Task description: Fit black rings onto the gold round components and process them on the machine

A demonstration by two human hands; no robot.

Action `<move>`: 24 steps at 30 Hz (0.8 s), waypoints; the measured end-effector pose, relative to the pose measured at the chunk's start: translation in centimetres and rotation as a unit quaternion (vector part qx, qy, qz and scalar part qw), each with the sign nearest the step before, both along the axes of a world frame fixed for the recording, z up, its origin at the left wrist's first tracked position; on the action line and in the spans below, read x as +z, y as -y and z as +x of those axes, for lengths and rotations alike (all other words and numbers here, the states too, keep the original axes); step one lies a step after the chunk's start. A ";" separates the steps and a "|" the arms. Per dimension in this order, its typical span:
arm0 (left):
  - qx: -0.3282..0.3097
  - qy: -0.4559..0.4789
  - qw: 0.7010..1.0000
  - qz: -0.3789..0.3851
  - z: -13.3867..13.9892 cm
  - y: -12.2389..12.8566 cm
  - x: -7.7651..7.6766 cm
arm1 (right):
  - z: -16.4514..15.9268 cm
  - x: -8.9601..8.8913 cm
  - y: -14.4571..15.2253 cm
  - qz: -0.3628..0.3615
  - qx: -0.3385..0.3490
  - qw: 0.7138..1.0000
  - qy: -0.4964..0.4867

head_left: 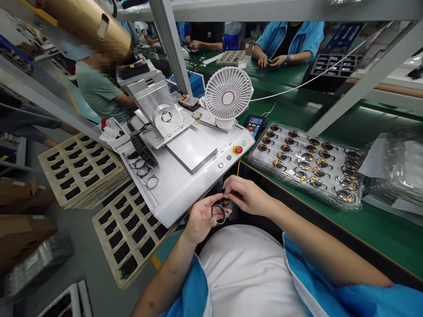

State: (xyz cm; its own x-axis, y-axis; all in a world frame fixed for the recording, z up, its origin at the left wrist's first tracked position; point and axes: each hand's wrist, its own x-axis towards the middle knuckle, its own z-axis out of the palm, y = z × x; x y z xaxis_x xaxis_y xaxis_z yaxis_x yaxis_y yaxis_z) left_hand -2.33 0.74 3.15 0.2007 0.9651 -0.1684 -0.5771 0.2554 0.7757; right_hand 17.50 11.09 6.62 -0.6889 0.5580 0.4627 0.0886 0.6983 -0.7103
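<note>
In front of my belly, my left hand (201,220) is closed around a dark metal ring (218,215) that looks like a watch case, gripped at its edge with the opening turned towards me. My right hand (246,193) meets it from the right, with thumb and forefinger pinched together at the left fingertips. What the pinch holds is mostly covered; a small dark and orange bit (226,202) shows just below these fingers. Similar metal rings (152,182) lie on the left side of the white machine (185,193) ahead of my hands.
A clear tray (284,178) of round black and gold parts with curled tails stands on the green bench at right. Beige trays (132,229) are stacked at left, one holding a round dark part (128,267). A white fan (228,94) and red button (237,150) are ahead; co-workers sit beyond.
</note>
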 end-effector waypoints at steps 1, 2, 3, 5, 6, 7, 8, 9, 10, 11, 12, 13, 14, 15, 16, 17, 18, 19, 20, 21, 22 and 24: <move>0.015 0.002 1.000 -0.001 0.0 -0.1 0.0 | -0.3 0.3 -0.5 0.007 -0.010 1.000 0.003; 0.033 0.003 0.999 -0.001 0.0 -0.3 -0.1 | -0.8 0.6 -1.3 -0.003 -0.032 0.999 -0.002; 0.052 0.003 0.999 0.000 0.0 -0.4 -0.1 | -1.5 1.0 -2.3 -0.034 -0.063 0.997 -0.012; 0.081 -0.003 0.997 0.004 0.0 -0.5 0.0 | -3.1 1.8 -4.7 -0.143 -0.135 0.980 -0.035; 0.088 -0.007 0.996 0.007 0.0 -0.5 0.0 | -4.0 2.2 -6.0 -0.205 -0.169 0.963 -0.038; 0.091 -0.014 0.996 0.010 0.0 -0.5 0.0 | -4.9 2.5 -7.3 -0.258 -0.196 0.946 -0.033; 0.094 -0.021 0.995 0.014 0.0 -0.3 0.0 | -5.7 2.8 -8.4 -0.296 -0.218 0.930 -0.022; 0.098 -0.029 0.995 0.020 -0.1 -0.2 0.0 | -6.4 3.0 -9.5 -0.318 -0.235 0.918 -0.009; 0.103 -0.038 0.994 0.028 -0.2 0.1 -0.1 | -6.8 3.1 -10.3 -0.330 -0.249 0.910 0.002; 0.110 -0.047 0.992 0.039 -0.3 0.4 -0.2 | -7.1 3.1 -10.9 -0.335 -0.261 0.905 0.010; 0.115 -0.057 0.990 0.053 -0.4 0.8 -0.3 | -7.2 3.0 -11.2 -0.333 -0.272 0.903 0.016; 0.117 -0.071 0.988 0.069 -0.5 1.1 -0.4 | -7.0 2.8 -11.2 -0.324 -0.288 0.901 0.018; 0.117 -0.090 0.985 0.088 -0.6 1.5 -0.6 | -6.7 2.4 -10.9 -0.310 -0.307 0.900 0.016; 0.117 -0.116 0.980 0.108 -0.6 1.9 -0.8 | -6.2 2.0 -10.2 -0.292 -0.322 0.900 0.010; 0.120 -0.151 0.973 0.129 -0.6 2.2 -1.0 | -5.7 1.5 -9.3 -0.276 -0.329 0.903 0.002; 0.128 -0.193 0.961 0.149 -0.5 2.4 -1.2 | -5.1 0.9 -8.0 -0.270 -0.321 0.908 -0.009; 0.140 -0.242 0.945 0.168 -0.4 2.6 -1.4 | -4.6 0.3 -6.5 -0.282 -0.292 0.914 -0.020; 0.148 -0.295 0.925 0.187 -0.2 2.7 -1.6 | -4.1 -0.4 -4.8 -0.314 -0.246 0.917 -0.031; 0.148 -0.347 0.903 0.206 0.1 2.7 -1.7 | -3.7 -0.9 -3.1 -0.360 -0.189 0.913 -0.044; 0.135 -0.395 0.880 0.225 0.4 2.5 -1.8 | -3.3 -1.4 -1.5 -0.410 -0.136 0.900 -0.062; 0.114 -0.437 0.858 0.245 0.6 2.3 -1.9 | -3.1 -1.8 -0.2 -0.457 -0.095 0.880 -0.086; 0.060 -0.492 0.822 0.280 1.2 1.6 -1.9 | -2.6 -2.3 1.7 -0.518 -0.071 0.841 -0.140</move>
State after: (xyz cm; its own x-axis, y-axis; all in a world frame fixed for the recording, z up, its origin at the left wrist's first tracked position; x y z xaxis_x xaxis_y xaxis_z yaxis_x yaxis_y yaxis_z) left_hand -1.13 -0.86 1.25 0.1309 0.9493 0.2858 0.4046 -0.3144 0.8588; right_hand 14.91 9.40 4.34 -0.5269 0.8287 -0.1886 -0.1533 -0.3109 -0.9380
